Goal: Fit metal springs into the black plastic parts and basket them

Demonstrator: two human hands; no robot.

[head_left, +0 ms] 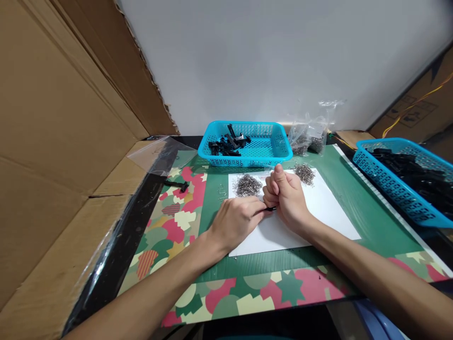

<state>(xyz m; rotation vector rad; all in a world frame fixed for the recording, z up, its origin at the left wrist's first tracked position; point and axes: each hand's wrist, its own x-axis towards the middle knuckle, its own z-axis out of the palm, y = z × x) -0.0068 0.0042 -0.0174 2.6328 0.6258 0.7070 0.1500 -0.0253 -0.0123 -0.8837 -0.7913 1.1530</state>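
My left hand (238, 218) is closed around a small black plastic part (271, 208), whose end pokes out past the fingertips. Right beside it, my right hand (286, 196) is curled into a fist with the thumb up, against the part's end; whatever its fingers pinch is hidden. Both hands are over a white paper sheet (279, 236). On that sheet, a heap of small shiny metal pieces (247, 185) lies behind my left hand, and a second metal heap (304, 174) lies behind my right hand.
A blue basket (255, 164) holding several black parts stands at the back. Another blue basket (399, 196), full of black parts, is at the right. Clear bags (309, 137) of metal pieces stand behind. One black part (177, 185) lies left. Cardboard (71, 118) walls the left side.
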